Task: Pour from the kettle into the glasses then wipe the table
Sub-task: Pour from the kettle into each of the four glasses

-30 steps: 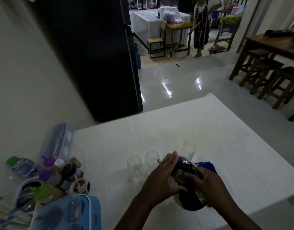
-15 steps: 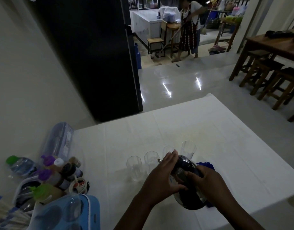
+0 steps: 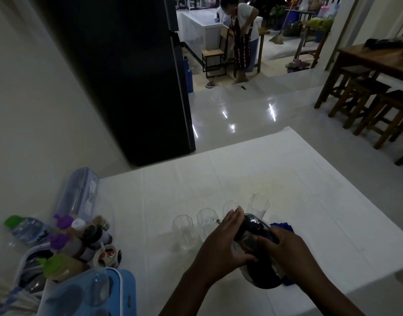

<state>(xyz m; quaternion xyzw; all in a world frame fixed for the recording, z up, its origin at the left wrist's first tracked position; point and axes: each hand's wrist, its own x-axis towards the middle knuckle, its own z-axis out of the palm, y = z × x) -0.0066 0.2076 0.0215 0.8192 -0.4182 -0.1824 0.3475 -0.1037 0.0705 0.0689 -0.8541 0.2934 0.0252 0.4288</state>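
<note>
four glasses [image 3: 184, 231], one kettle [image 3: 255, 245], one blue cloth [image 3: 282, 227], two hands [image 3: 221, 249] on one table [image 3: 298, 201].

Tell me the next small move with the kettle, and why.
Probably tip the kettle a little further toward the second glass from the left. Both the left hand and right hand grip it, its spout sits at that rim, and the glasses look empty.

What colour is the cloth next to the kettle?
Blue. The cloth peeks out behind the right hand in the head view.
</note>
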